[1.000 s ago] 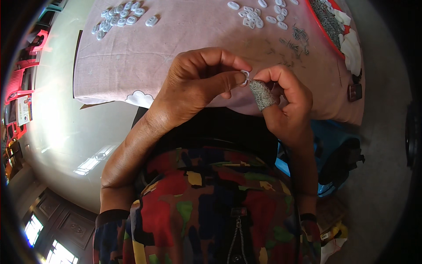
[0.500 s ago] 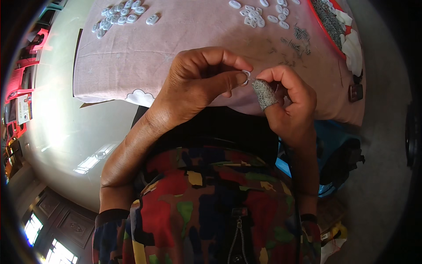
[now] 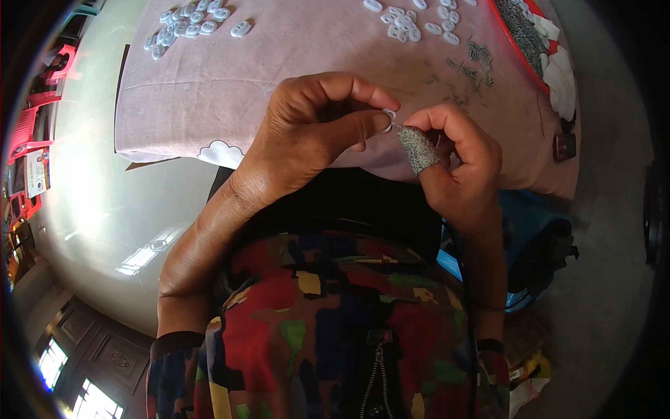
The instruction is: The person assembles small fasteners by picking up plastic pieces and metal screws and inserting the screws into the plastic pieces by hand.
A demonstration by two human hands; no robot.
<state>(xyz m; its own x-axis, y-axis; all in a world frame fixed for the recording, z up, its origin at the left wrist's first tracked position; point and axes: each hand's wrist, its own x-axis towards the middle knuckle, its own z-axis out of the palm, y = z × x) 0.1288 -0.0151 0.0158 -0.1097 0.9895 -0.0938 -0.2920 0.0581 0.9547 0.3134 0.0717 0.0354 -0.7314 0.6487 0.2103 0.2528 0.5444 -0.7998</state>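
Note:
My left hand [image 3: 300, 136] pinches a small white oval plastic piece [image 3: 391, 114] between thumb and forefinger, above the near edge of the cloth. Close beside it, the thumb and forefinger of my right hand [image 3: 469, 157] are pressed together on a tiny, thin metal piece [image 3: 398, 126]. That piece points at the white oval; whether the two touch is too small to tell. A grey speckled wrap [image 3: 419, 150] covers my right thumb. The other fingers of both hands are curled and partly hidden.
A pink cloth [image 3: 209, 91] covers the table. White oval pieces [image 3: 208, 28] lie in a group at the far left, more white pieces [image 3: 401, 26] at the far right. Loose thin metal pieces [image 3: 478, 52] lie near a red tray [image 3: 520, 56] heaped with them. A dark fob [image 3: 565, 146] hangs at right.
My right fingertips have shifted slightly left, closer to the white oval piece. My left hand keeps its pinch and has barely moved.

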